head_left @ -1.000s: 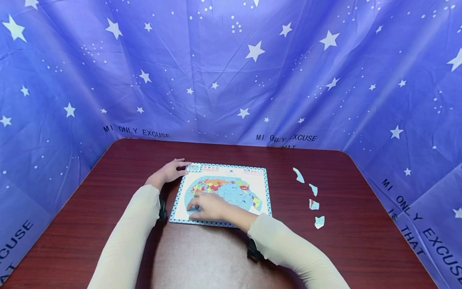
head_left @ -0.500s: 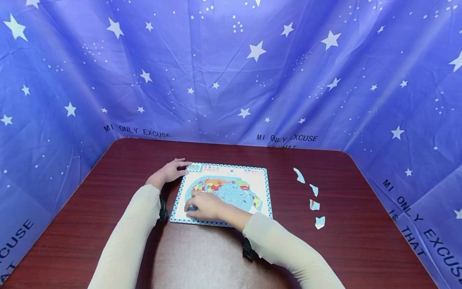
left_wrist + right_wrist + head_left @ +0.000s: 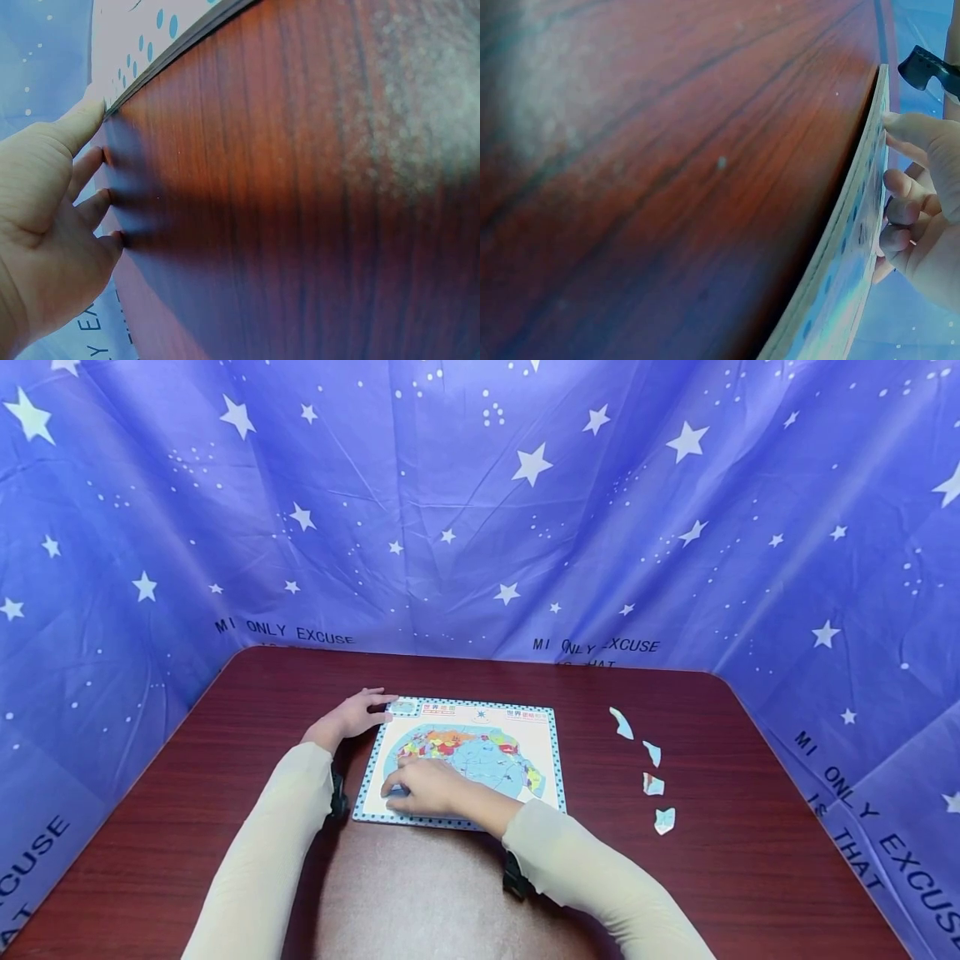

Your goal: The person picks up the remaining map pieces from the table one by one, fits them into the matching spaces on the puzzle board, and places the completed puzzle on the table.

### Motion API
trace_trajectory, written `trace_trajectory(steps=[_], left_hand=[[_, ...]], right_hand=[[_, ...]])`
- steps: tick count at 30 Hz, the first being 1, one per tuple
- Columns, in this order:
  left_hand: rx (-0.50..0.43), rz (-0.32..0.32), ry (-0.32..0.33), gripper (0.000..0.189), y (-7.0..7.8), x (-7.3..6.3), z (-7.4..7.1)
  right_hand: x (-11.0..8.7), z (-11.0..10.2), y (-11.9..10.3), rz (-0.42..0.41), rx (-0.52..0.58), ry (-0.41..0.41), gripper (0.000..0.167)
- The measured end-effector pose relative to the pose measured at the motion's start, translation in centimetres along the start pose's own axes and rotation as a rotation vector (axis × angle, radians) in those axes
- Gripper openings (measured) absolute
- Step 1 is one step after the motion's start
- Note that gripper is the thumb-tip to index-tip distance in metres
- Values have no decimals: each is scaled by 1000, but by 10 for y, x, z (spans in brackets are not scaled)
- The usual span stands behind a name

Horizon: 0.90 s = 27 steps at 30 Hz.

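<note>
Right hand (image 3: 423, 789) comes in low over the board (image 3: 538, 735), palm down with fingers bent and tips pointing down at the left part of the printed world map (image 3: 487, 764); whether they pinch a piece cannot be told, since the hand covers the spot. From the right wrist, the thumb is seen against the board's face.

Above and left of it, the left hand (image 3: 348, 717) has its fingers loosely extended at the board's upper left corner, the thumb touching the edge and the other fingertips down by the bench (image 3: 750, 860). So the board lies flat on the bench, beneath the right hand and just right of the left.

Well to the right of the right hand, beyond the board, four loose pieces stand in a rough column: farthest off, a long curved piece (image 3: 621, 724); then a tapered piece (image 3: 652, 753); a piece with red (image 3: 653, 784); and, nearest the person, a broad piece (image 3: 664, 821). Past both hands hangs a blue curtain (image 3: 450, 460) with white stars.
</note>
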<state>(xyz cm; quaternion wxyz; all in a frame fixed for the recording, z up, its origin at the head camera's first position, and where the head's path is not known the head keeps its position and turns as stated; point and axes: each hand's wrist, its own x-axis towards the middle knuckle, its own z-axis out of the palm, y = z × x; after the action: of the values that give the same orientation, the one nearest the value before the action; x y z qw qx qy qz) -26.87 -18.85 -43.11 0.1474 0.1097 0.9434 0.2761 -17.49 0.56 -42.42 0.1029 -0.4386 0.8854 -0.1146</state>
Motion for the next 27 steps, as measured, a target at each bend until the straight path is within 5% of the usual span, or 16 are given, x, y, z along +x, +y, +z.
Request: trace_trajectory(steps=[27], left_hand=[[-6,8,-11,50,0,-1,-1]], right_hand=[[-2,2,5,-14,37,12,17]])
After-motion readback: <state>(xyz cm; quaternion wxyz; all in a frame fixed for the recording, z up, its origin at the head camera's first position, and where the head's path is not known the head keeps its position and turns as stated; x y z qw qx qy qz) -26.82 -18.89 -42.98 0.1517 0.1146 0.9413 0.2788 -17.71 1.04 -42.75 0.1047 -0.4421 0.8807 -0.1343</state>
